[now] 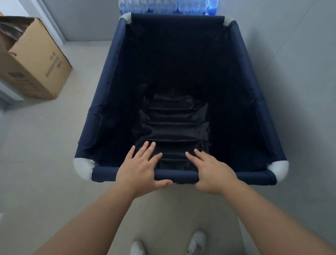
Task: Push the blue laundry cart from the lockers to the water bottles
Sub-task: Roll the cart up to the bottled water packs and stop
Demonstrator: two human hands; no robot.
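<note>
The blue laundry cart (240, 53) fills the middle of the view, empty, with dark fabric walls and white corner joints. Its far rim stands right against the stacked packs of water bottles (158, 4) at the top. My left hand (141, 168) lies palm-down on the cart's near rail, fingers spread and stretched over the rim, thumb under the rail. My right hand (211, 170) rests on the same rail just to the right, fingers also straight and apart. Neither hand curls around the rail.
An open cardboard box (32, 65) sits on the floor at the left, beside a grey wall and door frame. A grey wall runs close along the cart's right side. My white shoes (195, 244) stand on the light floor behind the cart.
</note>
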